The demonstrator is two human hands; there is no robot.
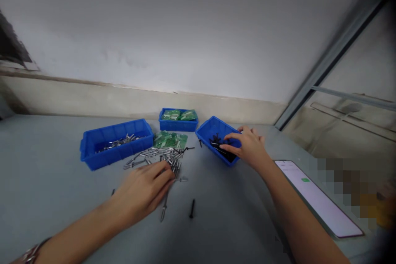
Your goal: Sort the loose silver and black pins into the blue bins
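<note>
My left hand (151, 183) rests against a loose heap of silver metal fasteners (168, 154), its fingers curled together. A thin silver fastener (182, 180) sticks out by its fingertips; whether the hand grips it is hard to see. My right hand (247, 144) reaches over the right-hand blue bin (213, 126), thumb and index finger apart, nothing visible between them. Black screws (218, 139) lie inside that bin under the fingertips. One black screw (192, 208) and a long silver fastener (163, 208) lie on the table in front of the heap.
On the left stands a long blue bin (116, 132) with silver fasteners inside. A smaller blue bin (178, 125) at the back holds green packets, and another green packet (170, 138) lies before it. A lit phone (318, 200) lies right of my right forearm. Behind is a wall (154, 49).
</note>
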